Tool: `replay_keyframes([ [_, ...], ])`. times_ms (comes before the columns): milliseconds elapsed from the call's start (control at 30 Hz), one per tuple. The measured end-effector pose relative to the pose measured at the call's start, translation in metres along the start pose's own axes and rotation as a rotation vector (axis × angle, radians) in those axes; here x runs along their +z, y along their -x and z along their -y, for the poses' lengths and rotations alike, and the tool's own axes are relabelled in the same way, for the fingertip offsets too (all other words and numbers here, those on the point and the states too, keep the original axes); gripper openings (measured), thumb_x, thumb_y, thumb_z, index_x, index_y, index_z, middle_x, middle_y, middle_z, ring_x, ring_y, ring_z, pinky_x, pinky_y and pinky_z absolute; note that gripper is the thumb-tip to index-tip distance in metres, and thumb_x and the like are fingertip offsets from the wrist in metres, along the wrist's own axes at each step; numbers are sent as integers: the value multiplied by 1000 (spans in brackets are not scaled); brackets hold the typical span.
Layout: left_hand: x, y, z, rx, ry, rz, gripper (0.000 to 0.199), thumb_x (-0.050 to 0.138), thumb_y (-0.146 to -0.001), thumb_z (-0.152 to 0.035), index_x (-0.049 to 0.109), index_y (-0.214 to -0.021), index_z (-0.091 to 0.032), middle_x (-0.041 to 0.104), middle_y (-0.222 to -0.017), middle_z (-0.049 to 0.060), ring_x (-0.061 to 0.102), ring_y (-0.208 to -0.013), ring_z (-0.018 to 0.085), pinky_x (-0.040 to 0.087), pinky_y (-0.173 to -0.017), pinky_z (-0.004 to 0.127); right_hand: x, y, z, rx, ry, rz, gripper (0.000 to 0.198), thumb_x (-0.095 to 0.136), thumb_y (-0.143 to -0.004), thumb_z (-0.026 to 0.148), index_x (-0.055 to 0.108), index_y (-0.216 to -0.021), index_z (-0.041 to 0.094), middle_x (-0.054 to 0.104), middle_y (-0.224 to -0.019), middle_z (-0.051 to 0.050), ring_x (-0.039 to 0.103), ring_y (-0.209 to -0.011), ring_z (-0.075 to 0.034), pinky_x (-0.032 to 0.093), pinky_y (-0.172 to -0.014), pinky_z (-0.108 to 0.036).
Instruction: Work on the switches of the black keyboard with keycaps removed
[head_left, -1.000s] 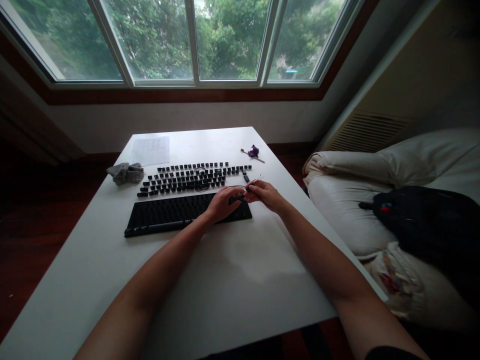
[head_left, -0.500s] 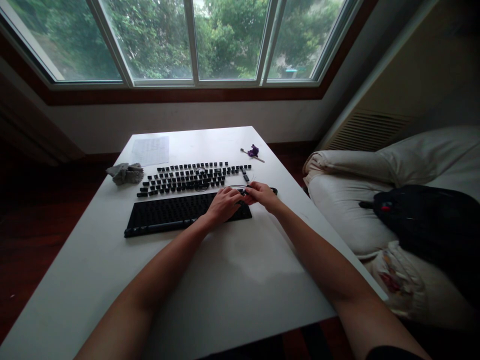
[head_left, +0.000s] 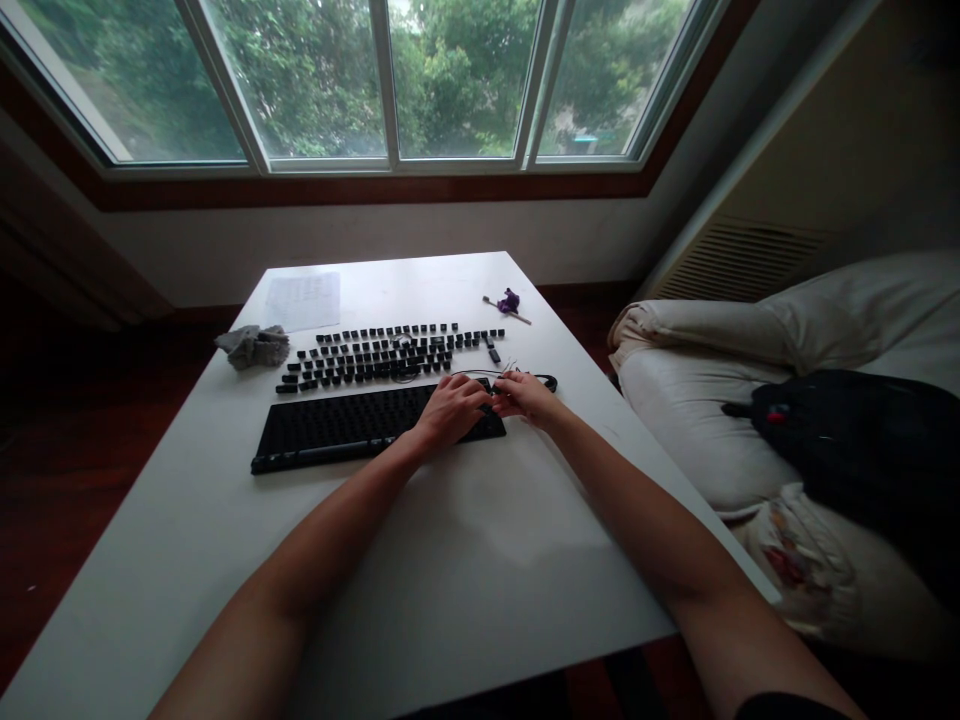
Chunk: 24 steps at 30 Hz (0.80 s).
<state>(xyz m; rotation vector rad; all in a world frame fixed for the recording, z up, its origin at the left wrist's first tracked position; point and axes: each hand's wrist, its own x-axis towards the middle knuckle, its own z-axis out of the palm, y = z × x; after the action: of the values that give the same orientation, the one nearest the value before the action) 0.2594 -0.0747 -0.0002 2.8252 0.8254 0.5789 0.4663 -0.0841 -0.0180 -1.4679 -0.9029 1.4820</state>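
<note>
A black keyboard (head_left: pixel 337 428) lies on the white table, its keycaps taken off over most of its face. My left hand (head_left: pixel 452 404) is over its right part, fingers curled in and closed towards the other hand; what they pinch is too small to make out. Meeting it at the keyboard's upper right corner, my right hand (head_left: pixel 525 394) is closed on a wire keycap puller (head_left: pixel 511 366), whose thin wires stick up past the fingers. Rows of loose black keycaps (head_left: pixel 367 371) stand behind the keyboard. A dark cable (head_left: pixel 551 383) shows beside my right hand.
A grey cloth (head_left: pixel 253 346) lies at the table's left edge, near a printed sheet (head_left: pixel 304 300). A small brush (head_left: pixel 517 317) with a purple piece (head_left: pixel 508 301) lies at the back right. Right of the table stands a pale sofa (head_left: pixel 675 420) holding a black bag (head_left: pixel 847 430).
My right hand has turned slightly, and the puller's wires now stand up more plainly above its fingers. My left hand stays almost where it was; the view has shifted a little.
</note>
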Motion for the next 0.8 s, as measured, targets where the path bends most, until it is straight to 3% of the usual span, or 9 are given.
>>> replay_keyframes([
  [100,-2,-1,4,-43,31,-52,21,62,-92,-26,68,-112,-28,68,-116,5,53,-114,25,38,-101,41,-1,-1,-1,-4,-3,-16,14,67,-91,26,56,-90,18,73,-67,-6,69,-51,-16,59,-45,-24],
  [333,-4,-14,34,-369,14,-187,16,62,-89,-27,69,-104,-25,69,-110,5,55,-107,27,41,-95,41,-8,-7,-9,-102,-78,35,16,67,-91,27,54,-90,18,73,-69,-4,69,-52,-14,58,-46,-22],
  [633,14,-53,57,-439,-166,-147,14,65,-83,-23,69,-97,-25,64,-109,9,46,-113,32,37,-92,46,-19,-10,-13,-134,-93,134,22,70,-89,30,52,-95,19,73,-71,-4,69,-55,-16,58,-48,-24],
  [800,21,-65,60,-444,-217,-134,10,63,-84,-18,66,-94,-19,62,-108,13,42,-111,31,33,-91,47,-19,-8,-13,-147,-93,148,16,63,-92,26,50,-98,20,74,-71,-2,69,-56,-15,57,-49,-23],
])
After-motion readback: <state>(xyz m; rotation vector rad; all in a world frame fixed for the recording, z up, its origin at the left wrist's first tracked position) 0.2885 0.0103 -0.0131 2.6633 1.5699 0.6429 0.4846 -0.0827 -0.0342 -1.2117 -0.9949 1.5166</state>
